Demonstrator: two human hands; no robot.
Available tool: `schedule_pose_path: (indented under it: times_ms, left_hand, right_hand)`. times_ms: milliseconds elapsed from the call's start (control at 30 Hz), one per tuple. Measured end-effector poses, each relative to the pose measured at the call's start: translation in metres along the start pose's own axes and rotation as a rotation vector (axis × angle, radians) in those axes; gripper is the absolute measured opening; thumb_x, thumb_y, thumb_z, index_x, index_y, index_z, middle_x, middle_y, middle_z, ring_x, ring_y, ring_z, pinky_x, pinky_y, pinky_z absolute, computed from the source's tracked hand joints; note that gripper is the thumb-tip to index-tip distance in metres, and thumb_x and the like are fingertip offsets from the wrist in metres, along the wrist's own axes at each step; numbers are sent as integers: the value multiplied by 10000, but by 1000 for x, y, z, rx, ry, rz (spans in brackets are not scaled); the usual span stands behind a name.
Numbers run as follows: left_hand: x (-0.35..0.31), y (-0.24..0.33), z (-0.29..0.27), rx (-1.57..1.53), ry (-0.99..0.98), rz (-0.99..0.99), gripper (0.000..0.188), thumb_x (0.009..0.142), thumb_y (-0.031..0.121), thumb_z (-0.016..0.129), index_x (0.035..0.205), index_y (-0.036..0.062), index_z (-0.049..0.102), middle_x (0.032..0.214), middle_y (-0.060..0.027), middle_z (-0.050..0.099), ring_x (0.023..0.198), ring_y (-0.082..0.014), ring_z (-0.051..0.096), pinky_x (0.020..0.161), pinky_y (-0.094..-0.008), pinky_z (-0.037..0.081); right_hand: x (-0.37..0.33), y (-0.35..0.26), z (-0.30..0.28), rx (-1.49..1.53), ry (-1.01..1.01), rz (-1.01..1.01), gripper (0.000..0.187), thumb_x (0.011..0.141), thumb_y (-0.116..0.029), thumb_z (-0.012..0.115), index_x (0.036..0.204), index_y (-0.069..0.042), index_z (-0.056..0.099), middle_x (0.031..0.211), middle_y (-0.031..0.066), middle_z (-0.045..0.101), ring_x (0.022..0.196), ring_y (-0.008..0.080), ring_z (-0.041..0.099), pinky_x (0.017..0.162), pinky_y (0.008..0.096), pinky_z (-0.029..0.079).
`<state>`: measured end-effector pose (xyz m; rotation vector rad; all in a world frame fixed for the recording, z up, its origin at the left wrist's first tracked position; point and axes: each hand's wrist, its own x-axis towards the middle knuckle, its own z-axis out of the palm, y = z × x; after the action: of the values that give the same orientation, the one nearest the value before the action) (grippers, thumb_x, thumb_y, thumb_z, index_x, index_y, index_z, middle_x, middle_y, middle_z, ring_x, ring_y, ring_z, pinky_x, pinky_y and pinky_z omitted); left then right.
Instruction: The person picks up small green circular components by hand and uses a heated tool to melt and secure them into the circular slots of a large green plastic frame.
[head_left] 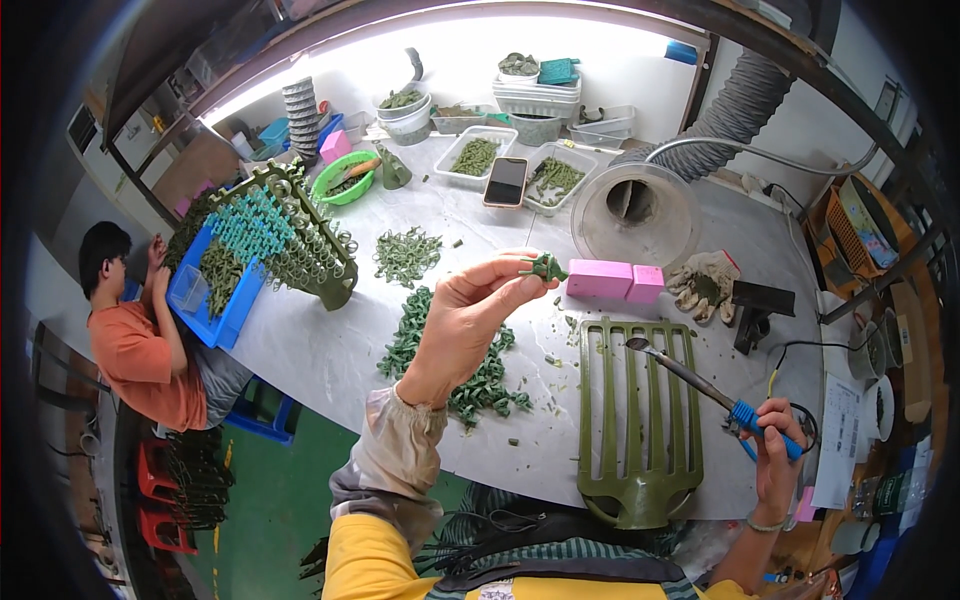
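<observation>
Right of the piled pieces (483,388) lies the rack (640,488) (two blocks (600,280) behind it).

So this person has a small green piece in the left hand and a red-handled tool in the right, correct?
Not quite: the tool in the right hand has a blue handle, as the head view shows. The left hand does hold the small green piece.

Workroom interior, wide-angle view. A grey, marbled worktable (320,352) occupies the centre, backed by a white wall (455,75). A bright white light (490,22) extends along the top of this wall, beneath a dark overhead frame (850,98). The floor (290,475), lower left, is green and bears a yellow line (215,555); red plastic stools (166,532) stand beyond it. Brown wooden shelving (918,345) lines the right side.
</observation>
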<state>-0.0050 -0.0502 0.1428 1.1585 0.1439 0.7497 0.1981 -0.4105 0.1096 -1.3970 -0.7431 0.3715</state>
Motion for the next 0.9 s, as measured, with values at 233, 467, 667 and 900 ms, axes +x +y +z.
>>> schedule_pose_path:
  times_ms: [233,467,667,900]
  left_hand:
    - [-2,3,0,-154,43,-96,155,979,43,590,1102,-31,651,1141,-224,672,991,-224,689,886,-294,576]
    - [-2,9,2,-670,66,-283,172,990,101,596,1120,-7,625,1150,-202,656,984,-233,684,832,-271,599]
    - [-1,22,21,-709,20,-217,368,1014,126,558,1330,-39,468,1167,-205,563,1004,-191,558,852,-238,557]
    - [5,30,35,-625,129,-157,311,990,126,602,1271,2,559,1147,-150,642,1000,-196,646,922,-307,564]
  right_hand:
    - [0,-2,2,-5,0,-7,196,927,-183,612,917,12,618,1068,93,499,820,186,580,739,362,533]
    - [-1,-2,1,-21,4,-12,193,927,-187,608,903,4,605,1073,93,494,803,194,590,742,366,534]
    - [0,-2,1,-2,9,-5,189,920,-190,617,901,-2,612,1068,91,495,803,199,589,737,367,534]
    - [-1,-3,1,-7,15,3,199,919,-205,622,900,-7,617,1062,87,494,811,199,582,735,368,532]
